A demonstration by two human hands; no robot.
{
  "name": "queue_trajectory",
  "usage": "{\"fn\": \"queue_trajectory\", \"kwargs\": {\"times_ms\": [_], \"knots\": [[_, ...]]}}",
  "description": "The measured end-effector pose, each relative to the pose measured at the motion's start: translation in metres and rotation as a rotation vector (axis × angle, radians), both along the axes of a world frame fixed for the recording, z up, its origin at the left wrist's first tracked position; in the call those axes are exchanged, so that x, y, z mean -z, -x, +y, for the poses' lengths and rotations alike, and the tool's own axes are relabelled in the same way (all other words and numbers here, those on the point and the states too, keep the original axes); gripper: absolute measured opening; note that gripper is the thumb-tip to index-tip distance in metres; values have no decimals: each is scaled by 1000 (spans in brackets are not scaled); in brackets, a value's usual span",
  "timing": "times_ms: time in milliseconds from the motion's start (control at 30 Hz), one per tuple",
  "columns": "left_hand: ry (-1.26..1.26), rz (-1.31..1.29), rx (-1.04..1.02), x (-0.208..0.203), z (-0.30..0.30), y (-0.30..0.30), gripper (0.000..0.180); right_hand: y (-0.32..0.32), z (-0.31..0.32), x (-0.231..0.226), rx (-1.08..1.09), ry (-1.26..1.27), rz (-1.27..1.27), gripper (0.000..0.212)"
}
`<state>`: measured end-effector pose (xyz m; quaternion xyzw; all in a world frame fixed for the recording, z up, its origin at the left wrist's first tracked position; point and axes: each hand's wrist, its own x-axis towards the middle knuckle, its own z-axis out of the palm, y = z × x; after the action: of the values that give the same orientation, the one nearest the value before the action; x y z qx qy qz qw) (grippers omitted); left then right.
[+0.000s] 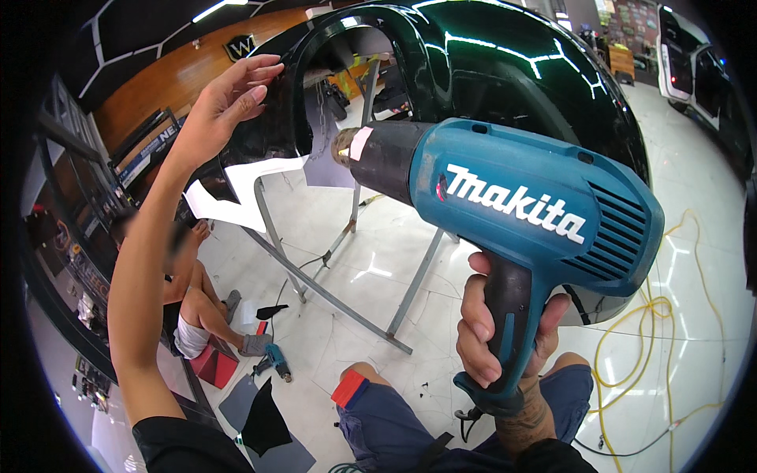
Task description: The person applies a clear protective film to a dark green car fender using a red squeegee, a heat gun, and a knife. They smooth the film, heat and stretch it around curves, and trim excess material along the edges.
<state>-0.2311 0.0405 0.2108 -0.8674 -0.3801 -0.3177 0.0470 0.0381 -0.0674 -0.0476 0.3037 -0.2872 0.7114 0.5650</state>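
My right hand (475, 331) is wrapped round the black handle of a blue-and-black heat gun (505, 185). The gun's metal nozzle points left, toward the inner edge of a large, glossy, dark car bumper (520, 98). My left hand (230, 101) is raised at the bumper's left part, fingers stretched out and thumb apart, holding nothing. The fingertips are at the rim around the large rounded opening; whether they touch it I cannot tell. Below that hand, a white flap of film (236, 193) hangs from the bumper's lower edge.
A metal stand (339, 303) stands under the bumper. At left a person (197, 303) sits low, near a second heat gun (274, 363) on the floor. Dark film scraps (264, 418) lie close by. A yellow cord (650, 315) loops over the floor at right. A red squeegee-like piece (348, 389) rests on my leg.
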Motion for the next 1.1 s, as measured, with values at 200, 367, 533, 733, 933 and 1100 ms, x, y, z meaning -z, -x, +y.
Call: {"fn": "queue_trajectory", "kwargs": {"times_ms": [200, 367, 533, 733, 933, 1100], "knots": [[21, 30, -49, 5, 1, 9, 43, 8, 4, -4, 47, -19, -19, 88], [-96, 132, -31, 8, -3, 1, 41, 6, 5, -4, 114, -1, -165, 91], [-631, 839, 129, 1, -20, -6, 36, -16, -14, 95, 147, 293, -581, 72], [-727, 1209, 298, -7, -8, -31, 33, -23, -8, 149, 181, 251, -984, 48], [-649, 1340, 374, -14, -7, -51, 31, -20, 23, 253, 320, 565, -1204, 41], [-451, 1502, 219, -12, -13, -77, 25, -28, 25, 301, 341, 781, -1262, 33]]}}
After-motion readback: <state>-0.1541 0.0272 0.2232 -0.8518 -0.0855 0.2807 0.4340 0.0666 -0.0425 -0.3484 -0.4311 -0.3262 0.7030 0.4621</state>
